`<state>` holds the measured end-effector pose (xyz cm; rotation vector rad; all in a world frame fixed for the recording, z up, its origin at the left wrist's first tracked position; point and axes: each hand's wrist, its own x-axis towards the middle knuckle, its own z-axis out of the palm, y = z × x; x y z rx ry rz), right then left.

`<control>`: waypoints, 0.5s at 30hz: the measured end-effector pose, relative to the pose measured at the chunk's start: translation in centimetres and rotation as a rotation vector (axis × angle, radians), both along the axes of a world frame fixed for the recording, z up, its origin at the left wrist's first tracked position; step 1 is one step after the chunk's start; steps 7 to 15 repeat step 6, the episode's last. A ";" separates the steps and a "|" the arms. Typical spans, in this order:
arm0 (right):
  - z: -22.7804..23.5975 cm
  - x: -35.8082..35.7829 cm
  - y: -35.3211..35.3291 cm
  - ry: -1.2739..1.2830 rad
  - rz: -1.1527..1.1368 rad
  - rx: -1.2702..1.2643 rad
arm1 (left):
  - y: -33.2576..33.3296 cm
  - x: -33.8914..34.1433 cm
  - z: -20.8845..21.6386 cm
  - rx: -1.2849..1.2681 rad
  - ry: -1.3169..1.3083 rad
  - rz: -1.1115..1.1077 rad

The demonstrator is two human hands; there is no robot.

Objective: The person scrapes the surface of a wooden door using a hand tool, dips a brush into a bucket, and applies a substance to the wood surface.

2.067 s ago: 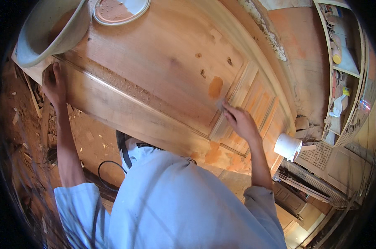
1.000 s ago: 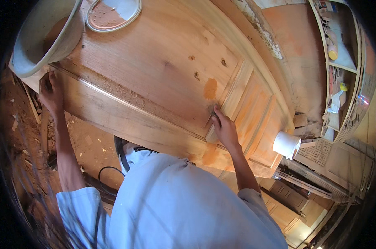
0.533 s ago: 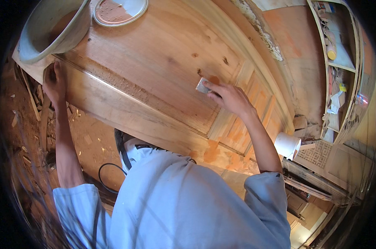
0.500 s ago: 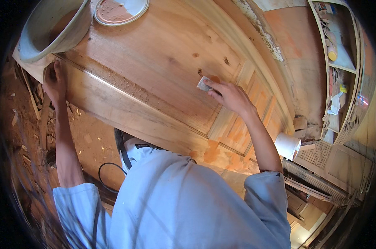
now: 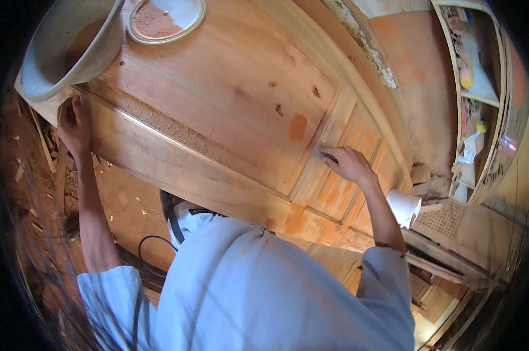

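A panelled wooden door (image 5: 206, 88) lies before me, with dark knots and an orange filler patch (image 5: 298, 127) on its large panel. My left hand (image 5: 74, 127) is closed on the door's near edge at the far left, just below a large pale bucket (image 5: 71, 82). Held between the fingers of my right hand (image 5: 351, 162) is a small flat grey piece (image 5: 320, 151); its kind is hard to make out. It sits by the moulding between the large panel and the smaller, orange-smeared panels (image 5: 346, 181).
Beside the bucket, a round lid (image 5: 166, 20) carries orange paste. A white bucket (image 5: 403, 207) stands past the door's right end. Shelves (image 5: 478, 96) with clutter line the right. Wood scraps and shavings lie on the earth floor (image 5: 121, 193), near a black cable (image 5: 142, 248).
My right hand has moved right and nearer with the grey piece, from the panel to the moulding, uncovering the orange patch. My left hand keeps its place on the edge.
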<state>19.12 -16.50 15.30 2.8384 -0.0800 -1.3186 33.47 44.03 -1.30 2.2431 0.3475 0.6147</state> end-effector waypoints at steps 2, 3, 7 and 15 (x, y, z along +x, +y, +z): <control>0.4 -0.2 0.4 -0.194 -0.136 0.218 | -0.1 0.4 0.3 0.025 0.025 -0.043; 0.2 -0.6 1.0 -0.389 -0.303 0.441 | -0.1 0.5 0.2 0.032 0.029 -0.049; -0.4 -0.3 2.4 -0.384 -0.394 0.473 | -0.6 1.2 -0.1 0.025 -0.018 0.001; -0.4 -0.3 2.4 -0.384 -0.394 0.473 | -0.6 1.2 -0.1 0.025 -0.018 0.001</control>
